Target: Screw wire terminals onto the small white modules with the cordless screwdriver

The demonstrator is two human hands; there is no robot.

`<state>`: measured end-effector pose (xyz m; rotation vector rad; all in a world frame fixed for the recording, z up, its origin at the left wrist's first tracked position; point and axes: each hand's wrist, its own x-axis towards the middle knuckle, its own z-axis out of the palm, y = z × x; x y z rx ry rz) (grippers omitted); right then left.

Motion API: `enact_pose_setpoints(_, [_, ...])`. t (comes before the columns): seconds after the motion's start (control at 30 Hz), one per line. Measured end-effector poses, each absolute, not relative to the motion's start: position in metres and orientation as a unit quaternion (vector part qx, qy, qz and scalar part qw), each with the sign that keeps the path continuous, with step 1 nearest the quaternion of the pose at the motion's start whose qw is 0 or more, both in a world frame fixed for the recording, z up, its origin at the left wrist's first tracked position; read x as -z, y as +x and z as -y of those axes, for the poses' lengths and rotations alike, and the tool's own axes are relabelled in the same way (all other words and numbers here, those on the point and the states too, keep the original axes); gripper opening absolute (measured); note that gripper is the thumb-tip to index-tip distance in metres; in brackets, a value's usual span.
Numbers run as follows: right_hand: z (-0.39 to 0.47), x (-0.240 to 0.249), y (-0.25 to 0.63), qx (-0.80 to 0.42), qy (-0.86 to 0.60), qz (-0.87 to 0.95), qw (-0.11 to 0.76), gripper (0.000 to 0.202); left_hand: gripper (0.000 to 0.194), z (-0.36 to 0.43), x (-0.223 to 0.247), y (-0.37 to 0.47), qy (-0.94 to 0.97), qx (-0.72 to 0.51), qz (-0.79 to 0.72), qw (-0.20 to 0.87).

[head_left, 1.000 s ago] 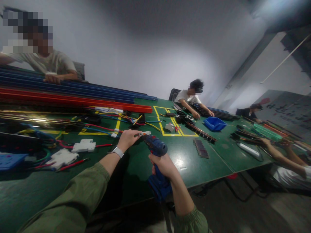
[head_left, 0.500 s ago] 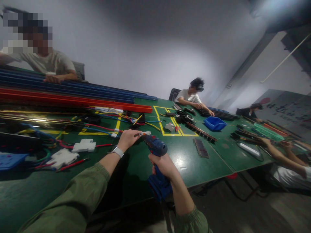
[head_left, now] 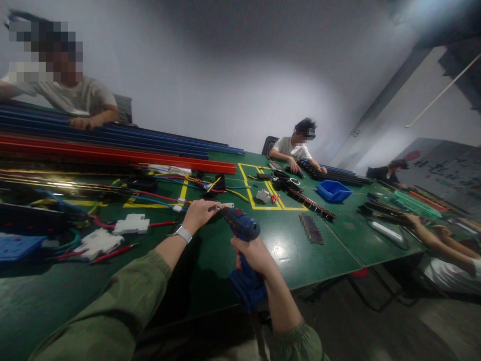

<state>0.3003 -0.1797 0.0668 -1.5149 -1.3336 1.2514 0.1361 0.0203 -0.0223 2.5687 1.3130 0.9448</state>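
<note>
My right hand [head_left: 255, 253] is wrapped round the grip of a blue power drill [head_left: 242, 224], whose front end points away over the green table. My left hand [head_left: 199, 215], with a watch at the wrist, is closed on a small white part [head_left: 224, 206] held at the drill's tip. The fingertips partly hide where the part meets the bit. To the left lie white modules [head_left: 131, 224] with red wires, beside a blue part [head_left: 18, 247].
Red channels [head_left: 180, 163] and blue rails [head_left: 150, 143] run along the far left edge of the green table [head_left: 278, 260]. A blue bin [head_left: 333, 191], a phone-like slab [head_left: 311, 228] and a black strip [head_left: 311, 204] lie right. Several people sit around.
The seated person across the table has moved a hand towards the dark parts in front. My hands, the drill and the white part stay almost where they were.
</note>
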Motion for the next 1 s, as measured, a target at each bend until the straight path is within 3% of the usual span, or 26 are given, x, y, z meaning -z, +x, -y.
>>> enact_pose_setpoints(1.0, [0.1798,-0.0675,0.3009,-0.495,-0.593,0.52,0.366,0.016,0.033,-0.0198,0.0242,0.1361,0.846,-0.317,-0.427,0.039])
